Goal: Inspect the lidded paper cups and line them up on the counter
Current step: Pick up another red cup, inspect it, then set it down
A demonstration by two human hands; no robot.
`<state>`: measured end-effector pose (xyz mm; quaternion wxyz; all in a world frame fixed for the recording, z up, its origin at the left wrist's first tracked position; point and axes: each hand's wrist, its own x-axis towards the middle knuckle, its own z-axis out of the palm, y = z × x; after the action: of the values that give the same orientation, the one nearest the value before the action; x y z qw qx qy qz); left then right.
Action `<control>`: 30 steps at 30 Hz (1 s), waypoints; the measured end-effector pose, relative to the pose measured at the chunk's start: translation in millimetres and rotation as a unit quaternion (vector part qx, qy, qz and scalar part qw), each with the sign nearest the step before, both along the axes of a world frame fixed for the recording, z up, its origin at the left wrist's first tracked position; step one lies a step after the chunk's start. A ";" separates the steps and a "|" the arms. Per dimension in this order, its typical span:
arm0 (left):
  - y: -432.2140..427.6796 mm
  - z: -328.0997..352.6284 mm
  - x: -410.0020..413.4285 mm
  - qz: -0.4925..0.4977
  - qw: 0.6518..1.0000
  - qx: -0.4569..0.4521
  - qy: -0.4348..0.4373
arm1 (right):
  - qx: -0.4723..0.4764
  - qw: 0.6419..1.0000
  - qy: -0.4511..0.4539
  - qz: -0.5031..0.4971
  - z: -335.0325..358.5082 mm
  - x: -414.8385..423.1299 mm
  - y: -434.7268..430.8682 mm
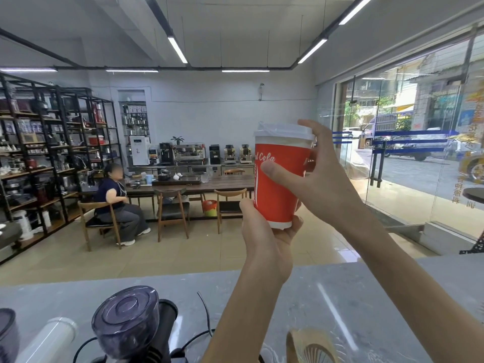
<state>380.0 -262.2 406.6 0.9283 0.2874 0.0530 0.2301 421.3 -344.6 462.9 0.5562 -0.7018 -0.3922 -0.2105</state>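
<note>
I hold one red paper cup with white lettering and a white plastic lid raised in front of me, well above the grey counter. My left hand cups its base from below, thumb on the left side. My right hand grips the cup's right side, thumb across the red wall and a finger up at the lid's rim. The cup stands upright, tilted slightly. No other lidded cups are visible.
On the counter's near edge stand a coffee grinder with a smoky hopper, a white cylinder, black cables and a wooden ribbed object. Beyond are tables, chairs, a seated person, shelves at left and glass doors at right.
</note>
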 end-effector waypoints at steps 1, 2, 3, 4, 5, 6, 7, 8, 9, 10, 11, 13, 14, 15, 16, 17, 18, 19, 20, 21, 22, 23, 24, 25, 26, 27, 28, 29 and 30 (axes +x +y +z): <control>-0.4 1.1 -0.2 -0.011 1.000 -0.007 0.001 | -0.003 1.000 -0.001 0.000 0.4 0.8 -1.3; -1.1 1.9 0.0 -0.019 1.000 -0.014 0.001 | -0.006 1.000 -0.001 0.002 1.1 1.0 -2.8; -1.9 2.8 0.0 -0.023 1.000 -0.020 0.000 | -0.007 1.000 -0.002 0.006 2.0 1.2 -4.3; -2.7 3.6 -0.5 -0.029 0.999 -0.025 -0.001 | -0.007 1.000 -0.002 0.009 2.7 1.3 -5.9; -3.1 4.1 -1.4 -0.039 0.999 -0.031 -0.005 | -0.007 1.000 -0.002 0.013 3.5 1.5 -7.4; -3.2 4.4 -2.2 -0.057 0.997 -0.041 -0.012 | -0.009 1.000 0.001 0.019 4.5 1.8 -8.9; -3.0 4.5 -3.4 -0.085 0.995 -0.055 -0.020 | -0.012 0.999 0.006 0.031 5.8 2.4 -10.7; -2.2 4.5 -5.0 -0.121 0.990 -0.072 -0.027 | -0.017 0.999 0.014 0.048 7.4 3.0 -12.5; -1.3 4.2 -6.7 -0.165 0.982 -0.090 -0.034 | -0.023 0.997 0.023 0.069 8.9 4.2 -14.5; -0.2 3.7 -8.3 -0.212 0.970 -0.108 -0.042 | -0.028 0.995 0.032 0.090 10.2 5.8 -16.9; 0.6 3.1 -10.3 -0.256 0.957 -0.123 -0.050 | -0.033 0.993 0.042 0.107 11.2 7.8 -19.1; 2.0 2.0 -12.2 -0.300 0.942 -0.137 -0.057 | -0.037 0.989 0.063 0.131 12.2 11.8 -23.0; 2.4 1.2 -11.4 -0.293 0.944 -0.138 -0.060 | -0.035 0.987 0.075 0.139 12.1 13.0 -24.1; 2.1 0.5 -9.9 -0.270 0.951 -0.135 -0.064 | -0.028 0.985 0.089 0.146 11.4 13.5 -24.6; 1.4 0.2 -7.9 -0.237 0.961 -0.128 -0.069 | -0.014 0.983 0.105 0.151 10.1 13.7 -24.6; -0.2 0.3 -6.0 -0.202 0.969 -0.122 -0.074 | 0.005 0.981 0.122 0.154 7.6 13.3 -23.9; -2.5 0.3 -4.4 -0.171 0.975 -0.119 -0.078 | 0.026 0.979 0.135 0.150 4.6 11.7 -22.7; -5.4 0.3 -2.6 -0.140 0.980 -0.116 -0.081 | 0.042 0.980 0.139 0.137 0.7 8.8 -21.0; -8.1 -0.8 0.4 -0.104 0.985 -0.109 -0.078 | 0.049 0.983 0.132 0.118 -3.5 5.0 -18.6; -11.2 -3.2 4.2 -0.061 0.991 -0.098 -0.070 | 0.046 0.987 0.117 0.099 -7.7 0.8 -15.7; -14.5 -6.0 7.5 -0.018 0.995 -0.080 -0.059 | 0.039 0.991 0.100 0.083 -11.5 -3.6 -12.2; -17.9 -9.1 9.7 0.018 0.997 -0.061 -0.052 | 0.034 0.994 0.085 0.066 -14.6 -7.8 -8.6; -20.7 -12.3 10.7 0.042 0.997 -0.046 -0.047 | 0.033 0.996 0.072 0.044 -16.6 -11.0 -5.3; -22.7 -14.9 10.3 0.054 0.997 -0.039 -0.045 | 0.035 0.998 0.058 0.018 -17.5 -12.3 -3.1; -23.8 -17.0 8.8 0.057 0.997 -0.037 -0.043 | 0.039 0.998 0.045 -0.005 -17.4 -12.1 -1.9; -23.7 -18.6 7.3 0.053 0.997 -0.033 -0.041 | 0.040 0.998 0.039 -0.015 -16.4 -11.1 -1.1; -22.6 -19.6 6.0 0.044 0.998 -0.027 -0.038 | 0.038 0.998 0.040 -0.009 -14.4 -10.1 -0.9; -21.0 -19.2 4.5 0.034 0.999 -0.021 -0.034 | 0.031 0.998 0.046 0.006 -12.4 -9.1 -1.0; -18.6 -18.0 2.9 0.024 0.999 -0.014 -0.028 | 0.021 0.998 0.051 0.022 -10.4 -7.7 -1.4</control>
<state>382.9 -280.8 388.6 0.9276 0.2664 0.0366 0.2593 413.6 -346.0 452.6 0.5948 -0.6906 -0.3744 -0.1705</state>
